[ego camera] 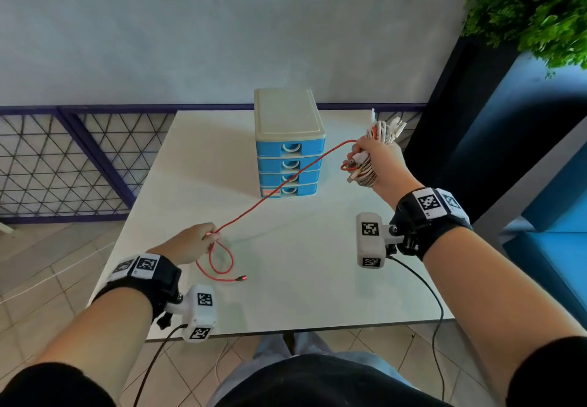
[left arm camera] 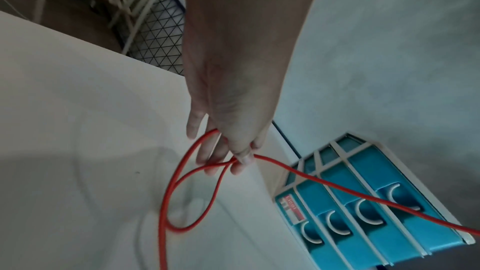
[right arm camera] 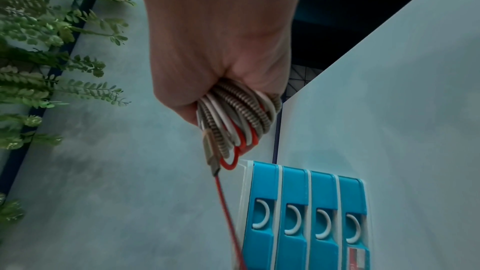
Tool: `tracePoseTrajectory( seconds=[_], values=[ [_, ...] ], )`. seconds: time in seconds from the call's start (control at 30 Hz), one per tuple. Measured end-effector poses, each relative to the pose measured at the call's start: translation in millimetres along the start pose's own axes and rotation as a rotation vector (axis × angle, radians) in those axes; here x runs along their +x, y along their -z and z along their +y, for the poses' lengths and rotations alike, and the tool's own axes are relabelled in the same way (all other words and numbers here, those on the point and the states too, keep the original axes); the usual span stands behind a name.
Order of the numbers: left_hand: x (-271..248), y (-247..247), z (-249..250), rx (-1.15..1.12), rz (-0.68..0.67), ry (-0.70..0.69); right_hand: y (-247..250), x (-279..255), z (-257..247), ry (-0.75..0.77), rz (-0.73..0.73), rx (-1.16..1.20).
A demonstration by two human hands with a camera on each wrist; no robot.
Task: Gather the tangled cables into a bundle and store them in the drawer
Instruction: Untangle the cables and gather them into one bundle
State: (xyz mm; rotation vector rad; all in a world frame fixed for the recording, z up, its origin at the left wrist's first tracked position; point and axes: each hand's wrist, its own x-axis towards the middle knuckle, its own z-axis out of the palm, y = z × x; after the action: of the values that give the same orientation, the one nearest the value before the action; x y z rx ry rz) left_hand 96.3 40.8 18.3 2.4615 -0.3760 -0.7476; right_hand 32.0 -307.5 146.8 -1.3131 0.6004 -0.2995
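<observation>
Crossing the drawer unit [ego camera: 289, 143], red cable [ego camera: 270, 197] pinched left, bundle [ego camera: 378, 140] fisted right.

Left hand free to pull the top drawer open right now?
Probably not: the left hand pinches the red cable, which runs taut across the closed top drawer to the right hand's cable bundle.

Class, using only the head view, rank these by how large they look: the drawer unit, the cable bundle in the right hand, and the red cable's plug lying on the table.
1. drawer unit
2. cable bundle
3. red cable's plug
</observation>
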Motion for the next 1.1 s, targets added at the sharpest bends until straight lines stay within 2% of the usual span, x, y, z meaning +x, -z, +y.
tracePoseTrajectory(
  seconds=[0.13,0.3,0.4,0.5,0.7,0.8,0.9,1.1],
  values=[
    [-1,3,34,-0.280,0.070,0.015,-13,-8,11,0.036,-0.102,-0.167],
    [-8,15,93,-0.450,0.112,-0.117,-44,-30,30,0.139,-0.260,-0.504],
    [-13,16,127,-0.498,0.141,-0.186,-62,-40,45,0.134,-0.376,-0.622],
    [-13,16,143,-0.484,0.115,-0.239,-70,-47,53,0.116,-0.406,-0.592],
    [-20,14,151,-0.451,0.080,-0.272,-71,-51,49,0.210,-0.312,-0.554],
    [-22,15,148,-0.587,0.020,-0.207,-67,-42,49,0.200,-0.234,-0.587],
    [-20,18,128,-0.576,-0.008,-0.203,-59,-36,48,0.160,-0.201,-0.587],
    [-14,21,97,-0.622,0.139,-0.051,-44,-36,48,0.050,-0.295,-0.346]
  ],
)
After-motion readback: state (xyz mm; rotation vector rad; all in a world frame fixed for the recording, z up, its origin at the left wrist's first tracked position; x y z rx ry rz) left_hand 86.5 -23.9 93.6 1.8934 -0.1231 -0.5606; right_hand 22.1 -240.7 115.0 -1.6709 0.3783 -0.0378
